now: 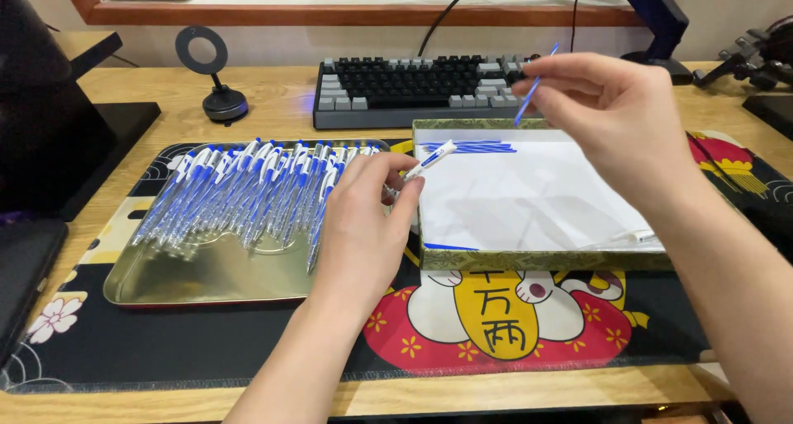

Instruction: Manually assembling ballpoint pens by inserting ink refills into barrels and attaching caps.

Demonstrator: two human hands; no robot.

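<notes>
My left hand (361, 226) is closed around a clear pen barrel with a white and blue end (429, 160), holding it over the gap between the metal tray and the box. My right hand (615, 114) pinches a thin blue ink refill (535, 84) above the far edge of the shallow white-lined box (537, 259). A few more blue refills (471, 147) lie in the box's far left corner. Several assembled blue and clear pens (248, 189) lie in a row on the gold metal tray (198, 279) to the left.
A black and grey keyboard (413, 85) sits behind the box. A patterned desk mat (496, 333) covers the wooden desk. A round stand (223, 102) is at the back left, a dark monitor base (74, 143) at far left, a monitor arm (661, 19) at back right.
</notes>
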